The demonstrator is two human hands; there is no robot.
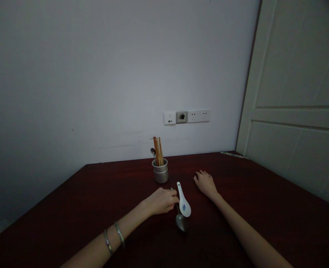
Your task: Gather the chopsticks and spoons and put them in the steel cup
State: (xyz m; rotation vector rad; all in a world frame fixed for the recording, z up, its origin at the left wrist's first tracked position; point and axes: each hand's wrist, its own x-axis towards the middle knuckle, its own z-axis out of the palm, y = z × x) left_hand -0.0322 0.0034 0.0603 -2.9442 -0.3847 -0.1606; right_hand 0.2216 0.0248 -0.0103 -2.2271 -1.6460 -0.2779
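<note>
My left hand [165,200] is closed on the handle of a metal spoon [181,222], whose bowl points down toward me. Just right of it lies a white ceramic soup spoon [184,207] with a small blue pattern on its bowl, handle pointing away. The two spoons are close together; whether they touch I cannot tell. My right hand [205,182] rests palm down on the table, fingers stretched out, holding nothing. Beyond my left hand stands a metal utensil holder [161,175] with several wooden chopsticks [158,152] and a small metal spoon [152,151] upright in it.
A dark red wooden table [119,186] reaches back to a pale wall [111,74]. Sockets and switches [198,116] are set in the wall. A white panelled door [298,111] stands along the right side. A thin strip [234,155] lies at the back right edge.
</note>
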